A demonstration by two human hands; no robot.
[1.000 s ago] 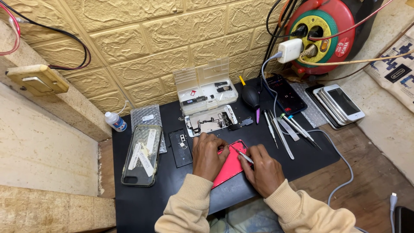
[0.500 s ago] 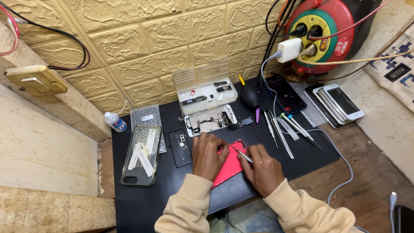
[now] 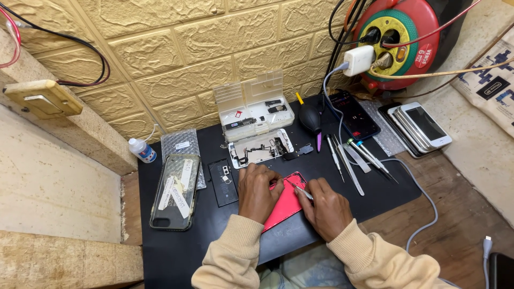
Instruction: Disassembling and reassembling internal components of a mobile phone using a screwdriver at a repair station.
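Black mat (image 3: 176,251) covers the desk from the brick wall to the near edge.

Far left edge of the mat: small white dropper bottle (image 3: 142,150) with a blue base, lying tilted. Just right of it a clear bubble bag (image 3: 181,143), and nearer the front a phone in a clear case (image 3: 174,191), long axis running front to back, paper strips on its glass. Beside that, a small black battery (image 3: 223,182), apart from the case.

Centre, near the front edge: red phone (image 3: 285,206), flat on the mat, long axis slanting from near-left to far-right. Left hand (image 3: 258,192) lies on its left side, fingers curled and pressed down on the red back, pinning it. Right hand (image 3: 325,207) sits at the phone's right edge, thumb and fingers pinching a thin metal tool (image 3: 297,190); the tip points left and away, onto the upper part of the phone between the two hands. The phone lies left of the right fingers, touching both hands; the right hand carries the tool.

Behind the hands: an opened phone frame (image 3: 261,148), then a clear parts box (image 3: 251,104) against the wall.

Right half of the mat: black air blower (image 3: 310,118), a row of screwdrivers and tweezers (image 3: 350,159), a dark phone (image 3: 353,114) on a cable. Off the right edge, a stack of phones (image 3: 420,124); a red cable reel (image 3: 399,40) at the far right corner.
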